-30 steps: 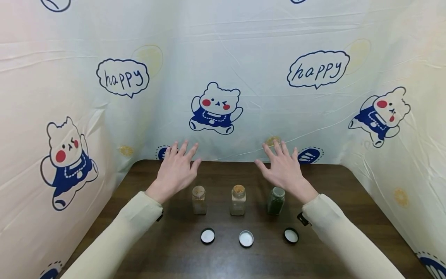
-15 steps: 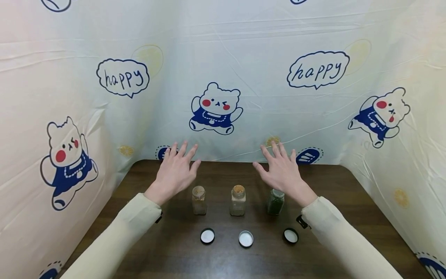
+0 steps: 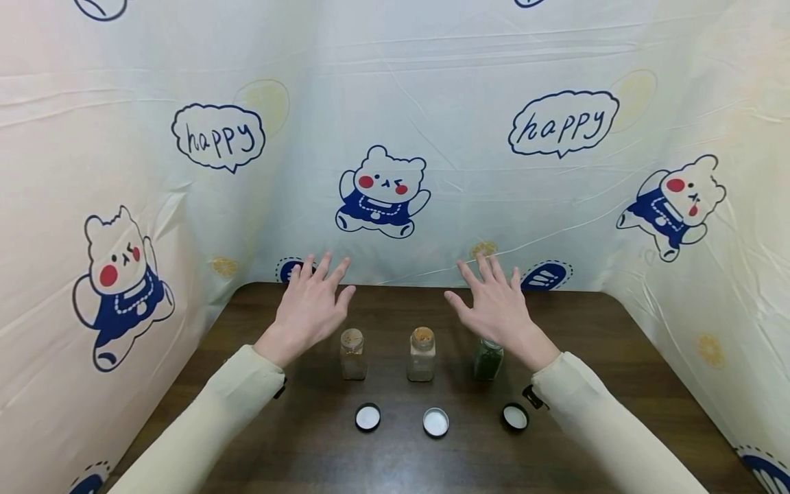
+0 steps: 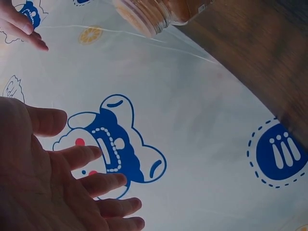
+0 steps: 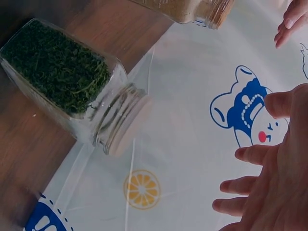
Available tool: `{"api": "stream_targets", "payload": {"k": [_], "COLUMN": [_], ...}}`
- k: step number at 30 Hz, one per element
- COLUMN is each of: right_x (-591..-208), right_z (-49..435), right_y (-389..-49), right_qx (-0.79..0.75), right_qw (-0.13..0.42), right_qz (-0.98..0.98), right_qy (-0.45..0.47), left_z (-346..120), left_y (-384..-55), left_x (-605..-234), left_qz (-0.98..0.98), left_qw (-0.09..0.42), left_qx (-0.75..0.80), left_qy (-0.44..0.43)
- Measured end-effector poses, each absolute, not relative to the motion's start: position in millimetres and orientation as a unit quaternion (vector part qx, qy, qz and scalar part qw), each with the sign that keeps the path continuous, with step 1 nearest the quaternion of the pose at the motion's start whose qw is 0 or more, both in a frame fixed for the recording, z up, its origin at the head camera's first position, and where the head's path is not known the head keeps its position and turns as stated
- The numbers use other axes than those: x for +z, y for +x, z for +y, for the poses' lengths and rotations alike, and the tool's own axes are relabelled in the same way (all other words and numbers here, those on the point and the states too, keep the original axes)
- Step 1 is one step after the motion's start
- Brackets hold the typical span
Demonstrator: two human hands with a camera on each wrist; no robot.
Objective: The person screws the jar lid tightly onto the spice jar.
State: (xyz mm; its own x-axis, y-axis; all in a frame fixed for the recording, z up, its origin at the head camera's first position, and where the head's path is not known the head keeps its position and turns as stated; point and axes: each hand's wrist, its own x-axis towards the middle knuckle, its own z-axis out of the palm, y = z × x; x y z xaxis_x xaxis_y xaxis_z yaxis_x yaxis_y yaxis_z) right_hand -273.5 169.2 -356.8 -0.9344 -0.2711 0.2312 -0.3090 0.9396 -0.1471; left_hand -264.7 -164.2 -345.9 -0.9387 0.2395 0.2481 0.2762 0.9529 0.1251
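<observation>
Three glass spice jars stand in a row on the table, their screw lids off. The left jar (image 3: 353, 355) has a perforated-looking top, the middle jar (image 3: 422, 363) an orange-brown top, and the right jar (image 5: 62, 70) holds dried green flakes. In front of them lie three lids with white insides: the left lid (image 3: 367, 417), the middle lid (image 3: 435, 422) and the right lid (image 3: 515, 416). My left hand (image 3: 310, 307) is spread in the air beyond the left jar, holding nothing. Fingers apart, my right hand (image 3: 497, 308) hovers over the green jar, partly hiding its top.
A dark brown wooden table (image 3: 395, 466) carries everything. Behind and along both sides hangs a pale cloth (image 3: 457, 82) printed with bears and "happy" bubbles. A dark strap piece (image 3: 534, 397) shows under the right sleeve.
My right hand has drifted slightly left and nearer, covering more of the green jar's top. The left hand has barely moved; jars and lids stay where they were.
</observation>
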Motion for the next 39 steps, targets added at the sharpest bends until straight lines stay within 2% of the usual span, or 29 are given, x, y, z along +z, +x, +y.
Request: {"api": "stream_targets", "payload": {"k": [39], "right_x": [-369], "right_z": [162], "right_y": [-263], "right_qx": [0.093], "right_qw": [0.119], "right_qz": [-0.975], "right_qy": [0.162], "left_z": [-171], "left_y": [-257], "left_x": [-355], "left_qz": [-0.981], "left_qw": [0.119], "left_qx": [-0.080], "left_qy": [-0.131]}}
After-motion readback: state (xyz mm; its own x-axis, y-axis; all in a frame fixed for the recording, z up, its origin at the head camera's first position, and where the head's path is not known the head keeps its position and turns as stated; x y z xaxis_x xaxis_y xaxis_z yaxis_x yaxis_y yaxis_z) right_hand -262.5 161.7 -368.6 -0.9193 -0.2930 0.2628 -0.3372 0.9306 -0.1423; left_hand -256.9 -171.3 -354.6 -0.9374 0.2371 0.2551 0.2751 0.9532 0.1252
